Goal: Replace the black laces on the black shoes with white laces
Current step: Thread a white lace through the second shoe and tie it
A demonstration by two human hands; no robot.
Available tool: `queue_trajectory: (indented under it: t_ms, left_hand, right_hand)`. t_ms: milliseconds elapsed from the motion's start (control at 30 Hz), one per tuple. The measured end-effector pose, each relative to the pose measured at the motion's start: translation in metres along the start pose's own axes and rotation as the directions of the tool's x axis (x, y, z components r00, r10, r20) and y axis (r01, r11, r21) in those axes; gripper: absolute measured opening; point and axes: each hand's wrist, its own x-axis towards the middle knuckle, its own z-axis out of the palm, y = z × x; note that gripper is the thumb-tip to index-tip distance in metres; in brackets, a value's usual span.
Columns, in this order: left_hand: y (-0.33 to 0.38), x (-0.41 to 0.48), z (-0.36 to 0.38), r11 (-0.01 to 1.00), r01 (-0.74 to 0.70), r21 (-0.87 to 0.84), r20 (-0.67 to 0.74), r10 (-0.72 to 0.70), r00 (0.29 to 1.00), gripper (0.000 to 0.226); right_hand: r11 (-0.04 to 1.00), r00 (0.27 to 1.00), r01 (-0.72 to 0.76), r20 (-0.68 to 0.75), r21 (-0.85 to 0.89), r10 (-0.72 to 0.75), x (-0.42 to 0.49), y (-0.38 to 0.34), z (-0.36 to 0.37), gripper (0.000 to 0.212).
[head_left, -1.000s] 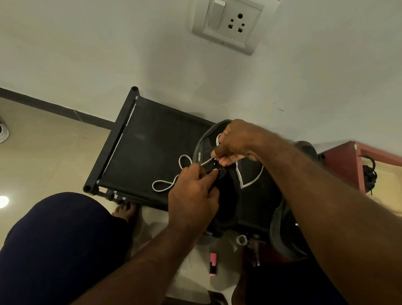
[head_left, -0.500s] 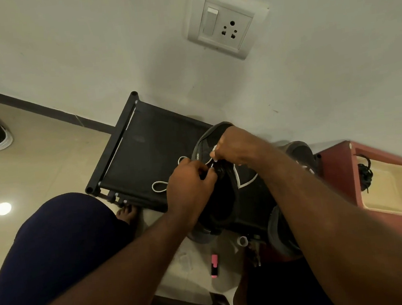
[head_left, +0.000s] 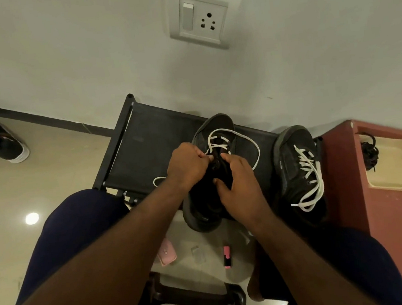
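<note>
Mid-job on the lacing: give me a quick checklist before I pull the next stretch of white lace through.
1. Left hand pinches the white lace: ok.
2. Right hand grips the shoe: ok.
3. Lace end through the next eyelet: cannot tell, fingers hide it.
4. Slack loop free of snags: ok, it lies loose across the shoe.
5. Second shoe laced white: ok.
6. Black laces set aside in the tray: ok.

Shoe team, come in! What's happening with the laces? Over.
Left hand pinches white lace. Right hand grips middle shoe, half laced. Other shoe done. Nothing blocking.
</note>
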Motion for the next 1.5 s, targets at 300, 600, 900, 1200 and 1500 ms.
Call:
queue_trajectory:
  t_ms: [300,600,900,1200,1500]
  left_hand:
    - [0.015,-0.004,-0.028,0.955,0.186,-0.231,0.249,-0.127,0.96,0.016]
    - [0.047,-0.04,-0.088,0.514,0.027,-0.858,0.244,0.359,0.901,0.016]
    - [0.041,-0.02,-0.059,0.428,0.226,-0.875,0.251,0.004,0.968,0.023]
    - [0.009,-0.01,-0.027,0.84,-0.137,0.524,0.21,0.028,0.977,0.035]
    - [0.075,-0.064,-0.07,0.499,-0.063,-0.864,0.191,0.443,0.876,0.037]
  right_hand:
    - [0.973,0.981,-0.019,-0.194,-0.23,-0.027,0.002,0.004,0.009,0.038]
    - [0.991,0.985,-0.022,-0.175,-0.13,-0.001,0.003,0.002,0.01,0.043]
    - [0.993,0.982,-0.024,-0.188,-0.119,0.001,0.002,0.003,0.01,0.039]
    - [0.99,0.979,-0.027,-0.202,-0.138,-0.001,0.004,0.003,0.011,0.035]
    - [0.948,0.986,-0.071,-0.163,-0.31,0.021,0.006,-0.002,0.01,0.042]
